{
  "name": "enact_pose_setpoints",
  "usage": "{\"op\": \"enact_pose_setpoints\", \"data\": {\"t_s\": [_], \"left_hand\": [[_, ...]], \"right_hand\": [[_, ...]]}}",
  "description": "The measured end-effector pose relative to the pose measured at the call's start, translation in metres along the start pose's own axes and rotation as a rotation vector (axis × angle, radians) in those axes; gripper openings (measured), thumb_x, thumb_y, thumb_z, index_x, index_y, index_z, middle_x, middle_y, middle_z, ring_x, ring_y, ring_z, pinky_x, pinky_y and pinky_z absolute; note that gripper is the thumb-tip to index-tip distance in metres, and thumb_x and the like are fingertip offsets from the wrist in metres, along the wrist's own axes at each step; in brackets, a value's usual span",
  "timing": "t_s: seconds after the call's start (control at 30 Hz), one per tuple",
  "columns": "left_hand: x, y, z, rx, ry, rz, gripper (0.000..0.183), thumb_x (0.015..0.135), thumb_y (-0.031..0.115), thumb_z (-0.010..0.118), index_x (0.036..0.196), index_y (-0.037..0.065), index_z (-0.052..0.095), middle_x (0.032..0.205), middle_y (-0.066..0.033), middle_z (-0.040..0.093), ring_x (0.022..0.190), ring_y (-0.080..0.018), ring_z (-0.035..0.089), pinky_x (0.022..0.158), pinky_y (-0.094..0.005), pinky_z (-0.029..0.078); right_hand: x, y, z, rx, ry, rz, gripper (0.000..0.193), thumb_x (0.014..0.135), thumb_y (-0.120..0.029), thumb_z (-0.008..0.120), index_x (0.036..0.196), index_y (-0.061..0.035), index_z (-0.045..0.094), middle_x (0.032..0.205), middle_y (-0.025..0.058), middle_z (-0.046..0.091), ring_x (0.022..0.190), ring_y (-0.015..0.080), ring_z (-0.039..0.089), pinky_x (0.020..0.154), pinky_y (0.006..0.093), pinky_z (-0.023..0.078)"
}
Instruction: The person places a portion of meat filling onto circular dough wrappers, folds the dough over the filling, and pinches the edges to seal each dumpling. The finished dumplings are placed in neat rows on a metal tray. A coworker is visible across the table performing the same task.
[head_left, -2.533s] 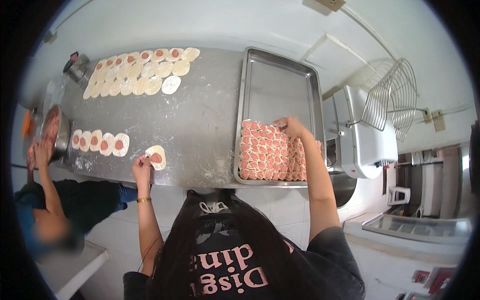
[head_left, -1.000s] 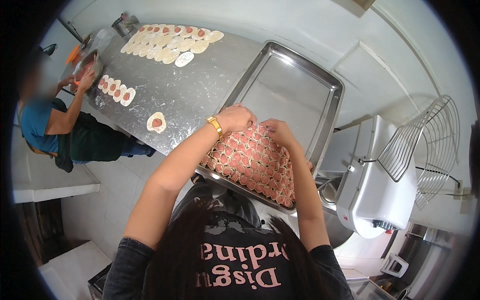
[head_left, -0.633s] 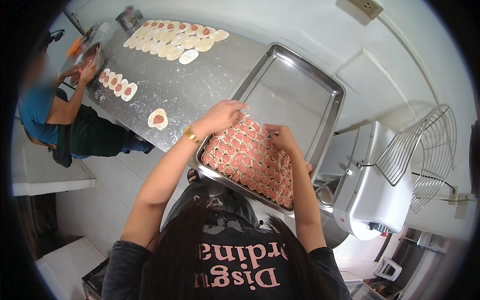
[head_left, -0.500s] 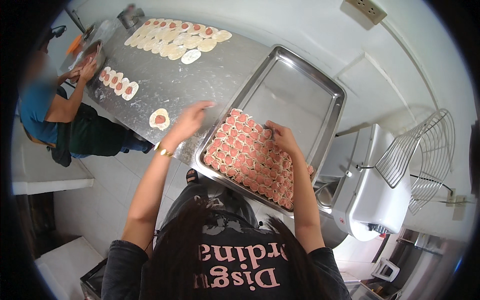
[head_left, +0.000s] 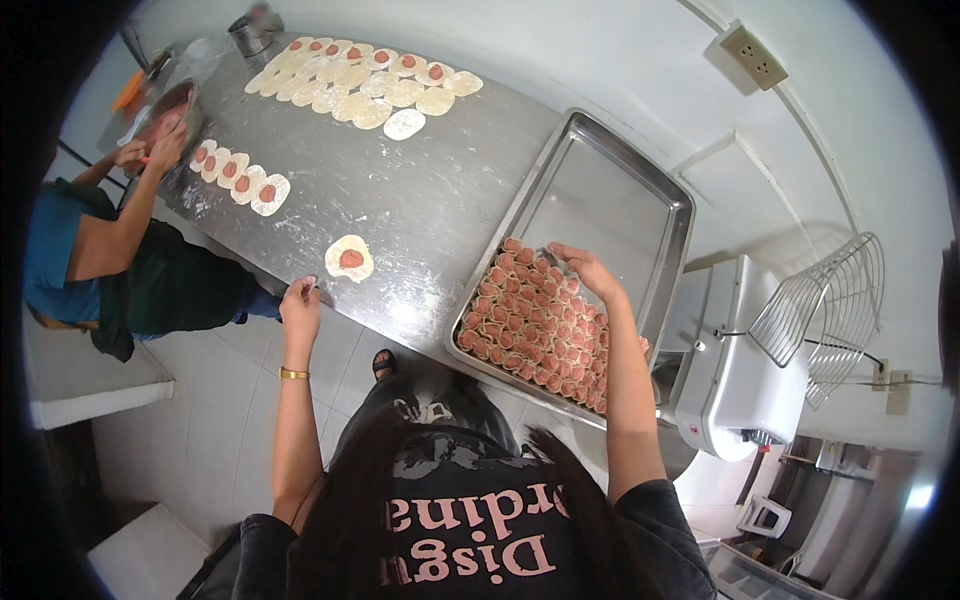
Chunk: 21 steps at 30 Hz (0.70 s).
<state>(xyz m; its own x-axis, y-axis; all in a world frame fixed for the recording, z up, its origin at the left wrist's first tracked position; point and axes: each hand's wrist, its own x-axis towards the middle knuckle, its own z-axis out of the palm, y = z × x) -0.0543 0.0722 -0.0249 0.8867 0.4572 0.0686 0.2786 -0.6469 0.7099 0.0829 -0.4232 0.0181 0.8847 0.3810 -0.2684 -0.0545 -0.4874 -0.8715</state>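
Floured surface (head_left: 430, 180): roundish filled wrapper (head_left: 349, 259) lies just ahead-right of your left hand (head_left: 301, 300), well apart from your right hand (head_left: 592, 273) over tray (head_left: 610, 190). Left drawn together, right half-curled; can't tell what either pinches.

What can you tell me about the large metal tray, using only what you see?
The tray is a shallow rectangle of silvery metal, apparently steel, with rounded corners and a raised rim. It lies flat, open side up, at the right end of the grey table. Its far part is bare and shiny; closely packed, open-topped dumplings with pink filling cover the near part. The right hand is at their far edge, its forearm hiding some of the near right side.
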Motion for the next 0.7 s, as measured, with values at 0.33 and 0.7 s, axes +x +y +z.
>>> {"op": "enact_pose_setpoints", "data": {"t_s": [0.33,0.7], "left_hand": [[0.037,0.005,-0.003,-0.014,-0.075,0.121,0.025,0.076,0.007,0.067,0.099,-0.003,0.061,0.086,-0.0168,0.063,0.073,-0.0264,0.062,0.069,-0.0357,0.05],[0.043,0.005,0.001,-0.045,-0.227,0.242,0.014,0.079,0.006,0.062,0.089,-0.003,0.06,0.088,-0.0187,0.06,0.072,-0.0329,0.061,0.067,-0.0401,0.049]], "right_hand": [[0.003,-0.041,0.023,-0.001,0.14,0.258,0.047,0.077,-0.005,0.041,0.12,-0.0023,0.059,0.112,0.0132,0.064,0.099,0.0191,0.058,0.087,0.0259,0.043],[0.018,-0.049,0.041,-0.064,0.087,0.344,0.05,0.074,-0.004,0.04,0.121,-0.004,0.06,0.097,0.0066,0.063,0.077,0.0129,0.05,0.067,0.0254,0.043]]}}
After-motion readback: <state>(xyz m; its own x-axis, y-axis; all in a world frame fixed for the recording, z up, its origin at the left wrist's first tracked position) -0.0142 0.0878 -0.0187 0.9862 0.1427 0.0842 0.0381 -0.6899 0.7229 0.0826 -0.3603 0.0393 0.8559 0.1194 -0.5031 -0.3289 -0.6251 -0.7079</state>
